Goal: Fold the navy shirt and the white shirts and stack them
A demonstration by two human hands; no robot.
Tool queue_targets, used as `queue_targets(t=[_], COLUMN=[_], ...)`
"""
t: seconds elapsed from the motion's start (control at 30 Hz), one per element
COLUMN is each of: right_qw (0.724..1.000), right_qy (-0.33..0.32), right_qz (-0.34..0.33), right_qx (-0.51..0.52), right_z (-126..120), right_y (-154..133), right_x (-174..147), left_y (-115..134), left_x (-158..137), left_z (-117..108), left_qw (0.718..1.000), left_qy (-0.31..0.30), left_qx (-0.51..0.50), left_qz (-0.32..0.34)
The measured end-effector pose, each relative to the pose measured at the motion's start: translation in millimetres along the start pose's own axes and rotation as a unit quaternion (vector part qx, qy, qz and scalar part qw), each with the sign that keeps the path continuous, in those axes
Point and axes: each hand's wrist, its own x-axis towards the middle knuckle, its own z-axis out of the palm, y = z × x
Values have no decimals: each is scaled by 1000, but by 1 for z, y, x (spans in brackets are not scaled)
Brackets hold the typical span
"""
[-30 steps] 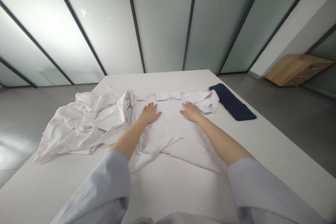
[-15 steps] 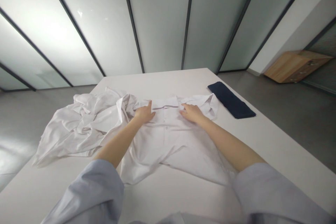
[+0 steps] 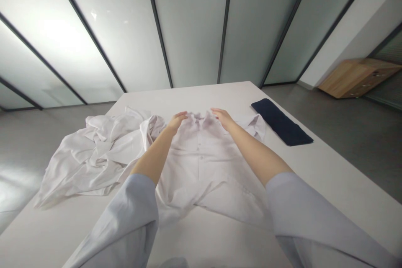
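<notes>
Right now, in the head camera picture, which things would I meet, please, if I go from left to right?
Crumpled white cloth, left hand, shirt buttons, right hand, dark blue folded cloth, wooden cabinet.

From my remote seat I look out at a wall of tall frosted-glass panels (image 3: 194,25) divided by slim dark strips (image 3: 225,25), glowing almost white with a bright patch of light (image 3: 59,37) on the left and dimming to grey-green toward the right. A smooth grey floor (image 3: 339,134) runs around the long white flat-topped table (image 3: 188,98), and I catch a pale glossy reflection (image 3: 12,180) on it at far left. Over on my right, a plain white wall section (image 3: 348,33) meets the floor beside a light-brown box-shaped wooden cabinet (image 3: 342,77).
</notes>
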Motion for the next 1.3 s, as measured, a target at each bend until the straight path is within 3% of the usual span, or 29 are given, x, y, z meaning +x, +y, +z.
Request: queue_targets(t=[0.07, 0.13, 0.23, 0.3, 0.4, 0.5, 0.77, 0.9, 0.97, 1.07, 1.2, 1.3], right_qw=[997, 996, 992, 972, 937, 923, 926, 925, 918, 904, 895, 892], right_qy=[40, 46, -11, -54, -78, -73, -67, -35, 5, 49, 1, -7], right_qz=[-35, -53, -66, -60, -12, 12, 19, -6, -46, -107, -113, -120], right_qx=[62, 52, -103, -220, -340, -377, -371, -378, -393, -412, -431, -435], right_z=[-5, -7, -2, 5, 15, 21, 22, 23, 22, 18, 14, 13], right_y=[-1, -2, 0, 3, 7, 13, 20, 18, 15, 11, 5, 1], right_x=[2, -3, -25, -47, -78, -94, -61, -43, -39, -37, -39, -49], left_y=[1, 1, -1, -2, -4, -7, -11, -2, 5, 14, 15, 8], left_x=[1, -6, -27, -46, -70, -81, -48, -39, -47, -70, -99, -104], left_z=[-5, -6, 4, 15, 32, 42, 38, 32, 31, 30, 34, 40], left_qw=[999, 999, 987, 971, 952, 942, 941, 939, 937, 937, 934, 933], left_qy=[23, 11, -52, -76, -70, -47, -52, 13, 25, -9, -76, -86], left_qx=[-23, -1, 131, 221, 299, 331, 334, 335, 340, 344, 348, 348], left_qz=[24, 48, 73, 53, 0, -10, 34, 75, 78, 59, 7, -18])
